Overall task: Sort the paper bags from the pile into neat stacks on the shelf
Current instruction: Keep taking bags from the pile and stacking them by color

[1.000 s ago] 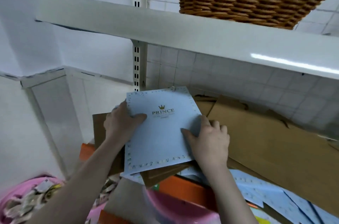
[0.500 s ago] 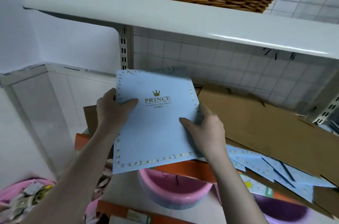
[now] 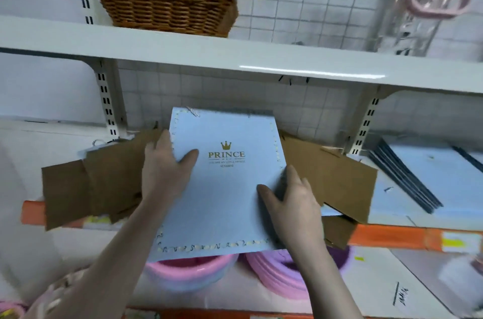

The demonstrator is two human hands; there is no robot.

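Note:
A flat light-blue paper bag (image 3: 222, 188) printed with a gold crown and "PRINCE" is held up in front of the middle shelf. My left hand (image 3: 167, 169) grips its left edge, thumb on the printed face. My right hand (image 3: 292, 203) grips its right edge lower down, thumb on the face too. Behind it, brown paper bags (image 3: 334, 177) lie in a loose pile on the shelf, with more brown bags (image 3: 88, 185) hanging over the shelf's left end. At the far right lies a neat stack of light-blue bags (image 3: 439, 177).
The shelf has an orange front edge (image 3: 392, 236). A white shelf (image 3: 261, 60) above carries a wicker basket (image 3: 167, 2). A wire grid backs the shelves. Pink basins (image 3: 188, 274) and purple basins (image 3: 282, 274) sit on the lower shelf under the bag.
Both hands have lifted the blue bag off the pile and carried it rightward. The view has swung up and right, bringing the blue stack at the right into sight.

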